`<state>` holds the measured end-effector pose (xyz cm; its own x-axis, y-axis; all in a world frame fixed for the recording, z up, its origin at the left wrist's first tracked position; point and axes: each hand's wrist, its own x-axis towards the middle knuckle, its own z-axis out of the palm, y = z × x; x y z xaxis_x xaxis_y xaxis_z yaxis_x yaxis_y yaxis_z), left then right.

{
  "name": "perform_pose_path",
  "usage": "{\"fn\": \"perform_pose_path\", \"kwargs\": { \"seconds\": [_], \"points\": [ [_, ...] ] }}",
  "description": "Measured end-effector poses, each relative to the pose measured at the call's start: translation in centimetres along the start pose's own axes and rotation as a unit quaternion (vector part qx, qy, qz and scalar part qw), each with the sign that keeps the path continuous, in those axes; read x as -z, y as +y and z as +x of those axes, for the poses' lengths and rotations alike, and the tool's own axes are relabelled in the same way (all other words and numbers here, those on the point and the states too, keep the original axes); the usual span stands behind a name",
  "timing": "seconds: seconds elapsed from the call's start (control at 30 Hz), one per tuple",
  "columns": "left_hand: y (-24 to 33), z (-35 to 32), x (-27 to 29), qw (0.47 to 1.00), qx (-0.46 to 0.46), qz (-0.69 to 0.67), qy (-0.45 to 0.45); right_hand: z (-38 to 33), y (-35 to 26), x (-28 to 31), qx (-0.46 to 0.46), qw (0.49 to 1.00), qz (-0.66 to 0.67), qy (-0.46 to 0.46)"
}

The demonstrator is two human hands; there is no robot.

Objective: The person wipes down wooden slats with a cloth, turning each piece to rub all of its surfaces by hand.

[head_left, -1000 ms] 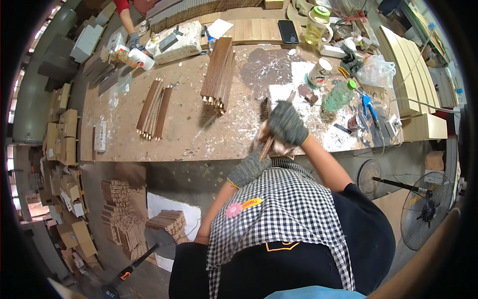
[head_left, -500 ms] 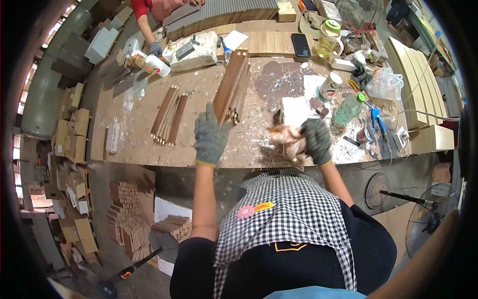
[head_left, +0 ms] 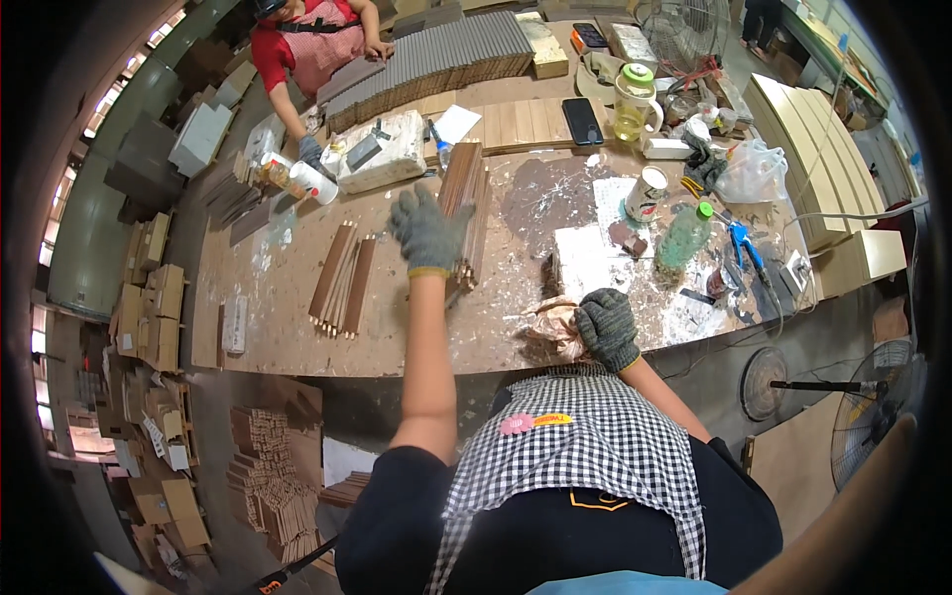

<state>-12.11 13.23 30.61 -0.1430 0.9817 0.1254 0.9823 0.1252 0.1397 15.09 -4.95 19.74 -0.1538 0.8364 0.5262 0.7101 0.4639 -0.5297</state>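
Observation:
My left hand (head_left: pixel 431 230), in a dark grey knit glove, is at the near-left side of a bundle of brown wood strips (head_left: pixel 462 180). Its fingers are spread, and part of the bundle is hidden behind it. Near the table's front edge my right hand (head_left: pixel 607 329), gloved alike, is closed on a crumpled, stained rag (head_left: pixel 557 325). Left of the bundle lies a smaller group of brown strips (head_left: pixel 342 283) with pale ends. A white block (head_left: pixel 583 260) stands just beyond the rag.
The worktable (head_left: pixel 268 327) is smeared with paint. On its right are a can (head_left: pixel 648 188), a green-capped bottle (head_left: pixel 684 238), a blue-handled tool (head_left: pixel 746 246) and a plastic bag (head_left: pixel 752 171). A phone (head_left: pixel 582 122) lies farther back. A co-worker in red (head_left: pixel 317 50) stands at the far left by stacked grey strips (head_left: pixel 436 64).
My left hand has moved from the near end of the bundle farther up its side, with fingers now spread. My right hand still holds the rag. The whole view has shifted, showing more of the co-worker.

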Motion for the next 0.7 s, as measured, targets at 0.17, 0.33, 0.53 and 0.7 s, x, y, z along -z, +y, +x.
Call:
{"fn": "perform_pose_path", "kwargs": {
  "seconds": [0.17, 0.33, 0.53, 0.7],
  "points": [
    [4.4, 10.0, -3.7, 0.995, 0.017, 0.010, -0.095, -0.2, 0.2, -0.1, 0.020, 1.000, -0.004, -0.008],
    [2.2, 15.5, -8.8, 0.977, 0.075, -0.083, -0.179, 0.0, -0.4, -0.5, 0.009, 1.000, -0.007, -0.007],
    [3.2, 16.2, -8.0, 0.977, 0.073, -0.067, -0.189, -0.2, -0.3, 0.0, 0.000, 1.000, -0.022, -0.005],
    [2.4, 16.7, -8.3, 0.980, 0.065, -0.065, -0.177, -0.1, -0.1, -0.4, 0.020, 1.000, -0.015, 0.004]
  ]
}}
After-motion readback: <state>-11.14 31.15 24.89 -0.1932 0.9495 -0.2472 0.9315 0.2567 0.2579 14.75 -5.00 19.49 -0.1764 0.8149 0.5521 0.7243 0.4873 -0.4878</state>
